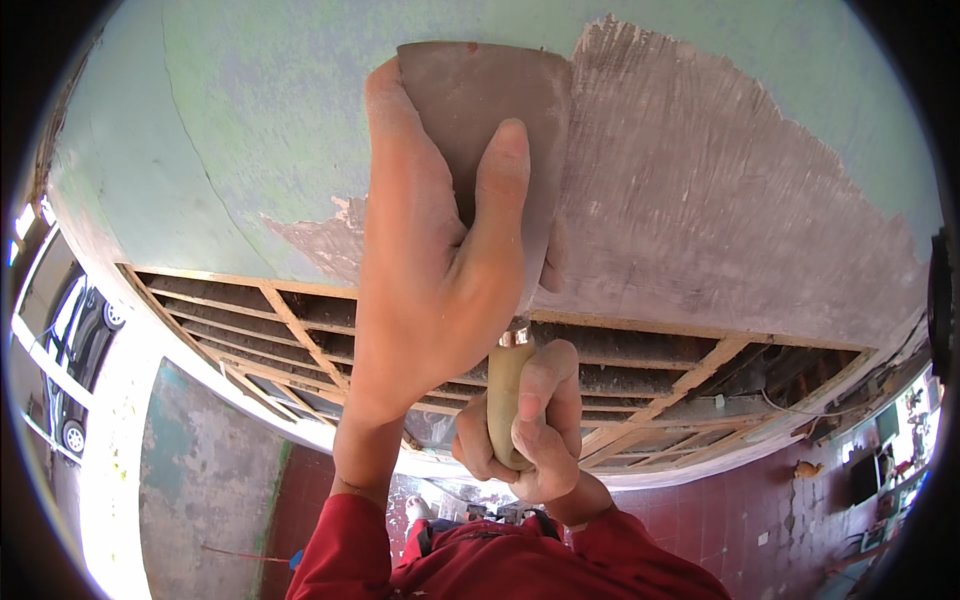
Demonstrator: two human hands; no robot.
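Observation:
Overhead is a pale green painted surface (pixel 210 120) with a wide brownish-grey streaked patch (pixel 700 170) on the right and a smaller flaked patch at the middle left. A broad metal scraper blade (pixel 460 85) lies against it. My left hand (pixel 420 280) is closed on that blade, thumb across its face and fingers partly hidden behind it. My right hand (pixel 550 420) is wrapped round the scraper's pale wooden handle (pixel 503 385), just below the metal collar.
An opening with wooden battens (pixel 280 310) runs below the painted surface. A dark car (pixel 85 360) stands at far left. Far below are a red tiled floor (pixel 720 530), a dark screen (pixel 862 480) and a small orange animal (pixel 807 469) at right.

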